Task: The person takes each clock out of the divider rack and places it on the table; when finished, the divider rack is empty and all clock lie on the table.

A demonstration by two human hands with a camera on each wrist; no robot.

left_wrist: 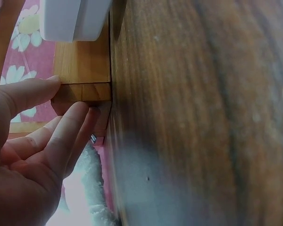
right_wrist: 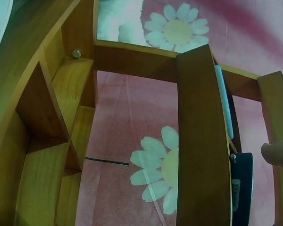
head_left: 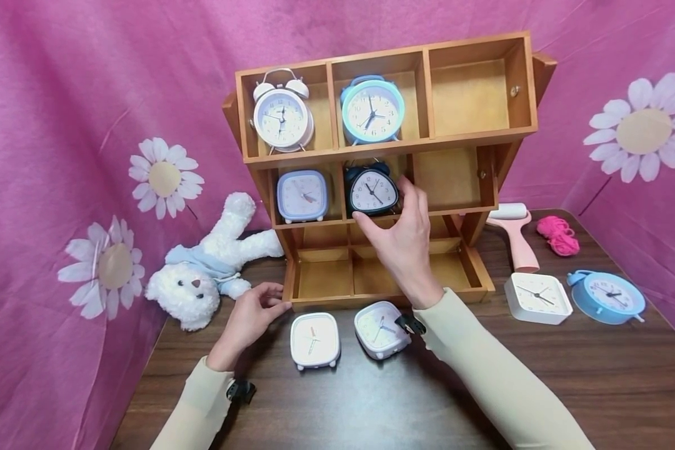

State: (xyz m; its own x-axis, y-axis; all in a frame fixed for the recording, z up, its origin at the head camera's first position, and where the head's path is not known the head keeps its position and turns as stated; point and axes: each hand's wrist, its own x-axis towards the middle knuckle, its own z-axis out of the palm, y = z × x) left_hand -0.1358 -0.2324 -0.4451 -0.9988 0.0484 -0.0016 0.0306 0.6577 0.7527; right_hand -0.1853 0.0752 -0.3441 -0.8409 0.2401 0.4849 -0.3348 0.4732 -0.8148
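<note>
My right hand (head_left: 402,240) reaches to a dark triangular alarm clock (head_left: 374,190) in the shelf's middle row. Its thumb and fingers are spread about the clock's lower left and right side; in the right wrist view the thumb (right_wrist: 278,154) appears apart from the dark clock (right_wrist: 243,188). My left hand (head_left: 253,315) pinches the front left corner of the wooden shelf (head_left: 382,302), thumb (left_wrist: 33,92) on one face and fingers on another. A white clock (head_left: 315,339) and a tilted white clock (head_left: 378,328) stand on the table before the shelf.
A white twin-bell clock (head_left: 282,119), a light-blue clock (head_left: 373,111) and a lavender clock (head_left: 302,195) occupy other compartments. At the right are a lint roller (head_left: 517,237), pink yarn (head_left: 558,235), a square clock (head_left: 538,298) and a blue clock (head_left: 607,297). Left lies a teddy bear (head_left: 194,281).
</note>
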